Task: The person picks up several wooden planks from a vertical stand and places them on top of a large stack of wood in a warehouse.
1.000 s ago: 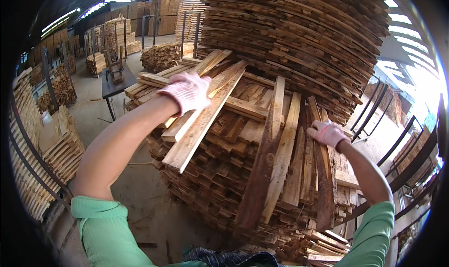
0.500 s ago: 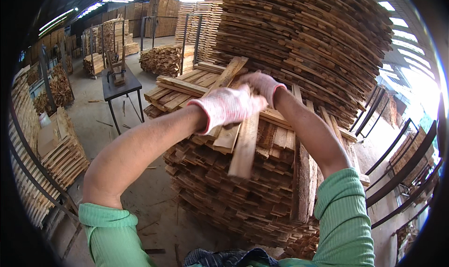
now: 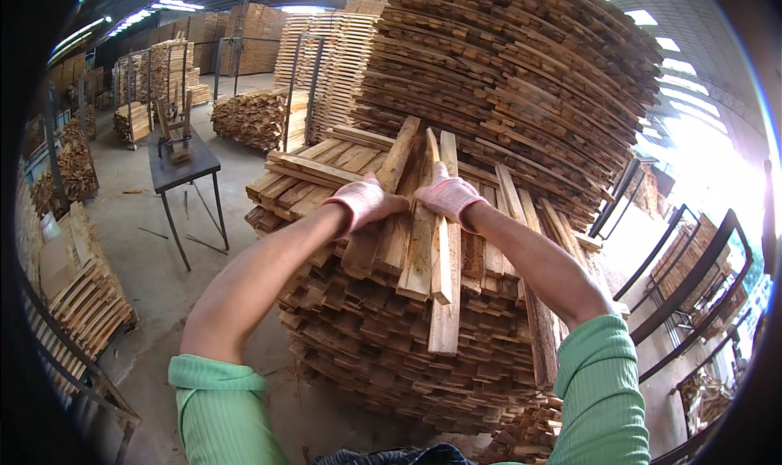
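Both my hands wear pale pink-and-white knit gloves and are on narrow wooden planks lying loose across the top of a stack of boards (image 3: 383, 343). My left hand (image 3: 371, 203) is closed over a rough-edged plank (image 3: 399, 157), its fingers pointing right. Just to its right, my right hand (image 3: 448, 198) is closed on a few planks (image 3: 419, 257), including a thin pale strip (image 3: 441, 274) standing on edge. The undersides of both grips are hidden. Below the strip, a longer plank (image 3: 444, 331) sticks out past the stack's near edge.
A taller wall of stacked boards (image 3: 505, 82) rises behind. A dark metal table (image 3: 183, 164) with a wooden fixture stands at left. Black metal racks (image 3: 692, 278) are on the right, and more board piles (image 3: 81, 278) line the left. Wood scraps lie on the floor.
My hands, close together and blurred before, are now apart, each on planks. The planks between them point more directly away from me. The view has shifted slightly to the right.
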Available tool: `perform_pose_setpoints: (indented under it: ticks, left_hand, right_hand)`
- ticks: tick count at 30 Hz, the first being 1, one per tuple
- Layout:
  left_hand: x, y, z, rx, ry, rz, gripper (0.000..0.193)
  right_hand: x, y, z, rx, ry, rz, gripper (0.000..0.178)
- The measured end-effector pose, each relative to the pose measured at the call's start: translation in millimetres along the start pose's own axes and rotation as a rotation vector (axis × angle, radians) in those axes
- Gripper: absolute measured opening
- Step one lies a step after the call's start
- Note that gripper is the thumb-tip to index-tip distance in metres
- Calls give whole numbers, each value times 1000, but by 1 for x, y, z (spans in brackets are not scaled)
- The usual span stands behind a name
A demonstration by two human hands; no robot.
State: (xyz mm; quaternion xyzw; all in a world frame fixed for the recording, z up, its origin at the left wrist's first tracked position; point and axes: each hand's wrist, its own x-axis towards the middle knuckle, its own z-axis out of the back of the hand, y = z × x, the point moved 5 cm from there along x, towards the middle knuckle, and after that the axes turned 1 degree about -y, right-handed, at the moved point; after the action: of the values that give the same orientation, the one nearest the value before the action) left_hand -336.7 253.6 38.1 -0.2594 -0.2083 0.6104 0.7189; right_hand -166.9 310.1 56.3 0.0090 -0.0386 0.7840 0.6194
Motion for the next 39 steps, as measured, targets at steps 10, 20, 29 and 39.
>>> perform_pose_setpoints:
  ticks: [10,20,29,39]
  left_hand:
    - [-39,8,-8,-705,240,-39,110]
    - [-23,-13,-31,-1177,197,-160,51]
    - [-21,-44,-26,-1202,28,-108,71]
    - [-36,-129,-44,-1297,59,-226,40]
  right_hand:
    - [17,24,-12,-420,-153,309,22]
    - [38,9,-12,-347,-178,315,27]
    - [67,-42,-17,1183,-86,-115,36]
    - [-15,-80,67,38,-297,355,28]
